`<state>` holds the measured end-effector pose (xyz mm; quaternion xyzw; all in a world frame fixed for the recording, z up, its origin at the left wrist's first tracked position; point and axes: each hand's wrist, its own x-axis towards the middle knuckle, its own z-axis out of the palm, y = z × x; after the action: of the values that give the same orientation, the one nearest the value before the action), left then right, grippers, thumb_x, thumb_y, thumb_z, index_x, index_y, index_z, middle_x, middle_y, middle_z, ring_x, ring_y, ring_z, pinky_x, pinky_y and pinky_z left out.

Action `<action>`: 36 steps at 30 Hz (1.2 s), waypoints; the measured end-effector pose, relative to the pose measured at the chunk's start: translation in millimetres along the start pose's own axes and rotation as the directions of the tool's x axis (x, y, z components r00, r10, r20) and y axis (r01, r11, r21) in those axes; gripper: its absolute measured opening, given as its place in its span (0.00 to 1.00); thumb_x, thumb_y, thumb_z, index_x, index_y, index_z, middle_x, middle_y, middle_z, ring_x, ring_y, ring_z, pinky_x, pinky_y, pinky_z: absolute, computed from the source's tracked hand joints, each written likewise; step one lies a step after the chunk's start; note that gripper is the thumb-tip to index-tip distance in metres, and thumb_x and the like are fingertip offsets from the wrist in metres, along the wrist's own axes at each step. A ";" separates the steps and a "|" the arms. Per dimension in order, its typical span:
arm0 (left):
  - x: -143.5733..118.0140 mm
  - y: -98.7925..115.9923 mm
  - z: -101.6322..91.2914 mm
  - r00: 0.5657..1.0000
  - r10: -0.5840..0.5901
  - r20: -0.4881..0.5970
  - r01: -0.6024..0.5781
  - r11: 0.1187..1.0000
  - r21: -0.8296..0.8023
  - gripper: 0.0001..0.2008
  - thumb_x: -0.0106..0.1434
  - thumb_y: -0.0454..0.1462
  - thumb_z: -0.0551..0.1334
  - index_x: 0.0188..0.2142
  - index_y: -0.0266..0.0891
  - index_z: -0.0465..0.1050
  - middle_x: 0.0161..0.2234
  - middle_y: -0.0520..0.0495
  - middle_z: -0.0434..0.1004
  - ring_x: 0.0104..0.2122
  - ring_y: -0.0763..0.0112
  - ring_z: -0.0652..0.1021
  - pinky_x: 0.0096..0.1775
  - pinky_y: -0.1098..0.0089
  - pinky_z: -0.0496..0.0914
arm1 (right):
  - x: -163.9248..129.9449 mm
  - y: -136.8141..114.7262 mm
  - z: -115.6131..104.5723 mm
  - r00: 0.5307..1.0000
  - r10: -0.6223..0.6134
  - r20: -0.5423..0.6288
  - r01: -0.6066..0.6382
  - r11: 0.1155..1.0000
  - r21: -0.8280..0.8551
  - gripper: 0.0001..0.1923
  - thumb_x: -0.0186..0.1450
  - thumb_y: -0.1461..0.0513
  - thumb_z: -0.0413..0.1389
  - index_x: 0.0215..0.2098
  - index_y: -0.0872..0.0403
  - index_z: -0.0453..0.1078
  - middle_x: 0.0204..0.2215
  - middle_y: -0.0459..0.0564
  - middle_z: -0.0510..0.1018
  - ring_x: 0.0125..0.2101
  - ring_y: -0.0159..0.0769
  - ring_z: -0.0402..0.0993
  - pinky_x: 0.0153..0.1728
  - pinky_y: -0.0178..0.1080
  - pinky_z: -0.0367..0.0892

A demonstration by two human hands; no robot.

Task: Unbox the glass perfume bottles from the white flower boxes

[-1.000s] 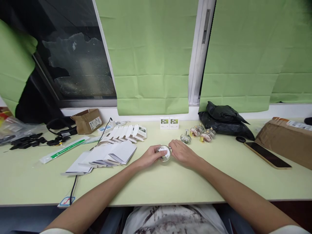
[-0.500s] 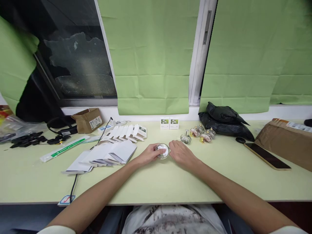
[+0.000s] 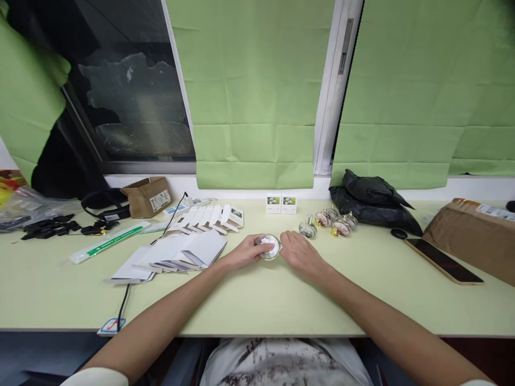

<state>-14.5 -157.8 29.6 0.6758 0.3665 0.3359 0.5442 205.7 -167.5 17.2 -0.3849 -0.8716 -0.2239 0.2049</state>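
Far left of the frame: a clear bag with black parts (image 3: 44, 225), a long white-and-green packet (image 3: 107, 242), and a small cardboard box (image 3: 147, 196) beneath the window. A black cable (image 3: 132, 276) runs down to the table's near edge.

Left of centre: a fan of flat white cartons (image 3: 173, 256) lies on the pale green table (image 3: 257, 305), with a row of part-folded cartons (image 3: 211, 217) behind it.

Centre: the left hand (image 3: 241, 253) is curled around the left side of a round glass bottle (image 3: 269, 247) with white contents; thumb and fingertips grip it. The bottle sits low, at or just above the table surface; contact with the table cannot be confirmed. The right hand (image 3: 300, 253) is on the bottle's right side, fingers bent, fingertips touching or just beside the glass; a full grip on that side cannot be told.

Assessment: the step in hand appears to be handling or checking one bottle between both hands. Boxing it would call for keeping a firm hold with one hand while the other fetches a carton from the left.

Right of centre: two finished boxes (image 3: 280, 203) stand by the wall, and a cluster of similar bottles (image 3: 329, 222) lies near them. Right: black bags (image 3: 372, 201), a phone (image 3: 442, 260), a brown parcel (image 3: 475, 236).
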 end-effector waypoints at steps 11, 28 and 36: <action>-4.0 2.5 2.9 0.998 -0.054 0.035 0.054 0.998 -0.021 0.22 0.62 0.53 0.69 0.37 0.36 0.72 0.25 0.55 0.61 0.21 0.81 0.56 0.21 0.73 0.48 | 1.0 5.9 -6.7 0.995 -0.031 0.093 0.022 0.994 0.105 0.04 0.75 0.64 0.50 0.40 0.53 0.62 0.36 0.54 0.74 0.37 0.45 0.69 0.39 0.44 0.60; -8.1 9.6 0.8 0.994 0.107 -0.019 -0.104 0.985 0.140 0.20 0.62 0.52 0.69 0.37 0.37 0.72 0.30 0.52 0.69 0.28 0.75 0.65 0.27 0.74 0.59 | 3.6 16.6 -19.8 0.993 0.005 0.115 -0.014 0.997 0.071 0.04 0.74 0.65 0.48 0.39 0.53 0.61 0.36 0.54 0.75 0.37 0.44 0.69 0.39 0.42 0.59; -4.5 -6.0 -24.4 0.968 0.103 -0.228 -0.078 0.990 0.116 0.22 0.62 0.55 0.67 0.38 0.39 0.70 0.27 0.53 0.66 0.22 0.77 0.63 0.23 0.73 0.55 | -6.5 52.0 -25.8 0.983 0.119 0.141 -0.156 0.943 0.293 0.07 0.72 0.68 0.44 0.43 0.53 0.62 0.37 0.53 0.74 0.37 0.42 0.68 0.38 0.40 0.59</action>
<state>-38.3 -148.9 27.9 0.6757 0.4139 0.4177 0.4446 254.1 -154.1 46.9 -0.4219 -0.8773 -0.0489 0.2233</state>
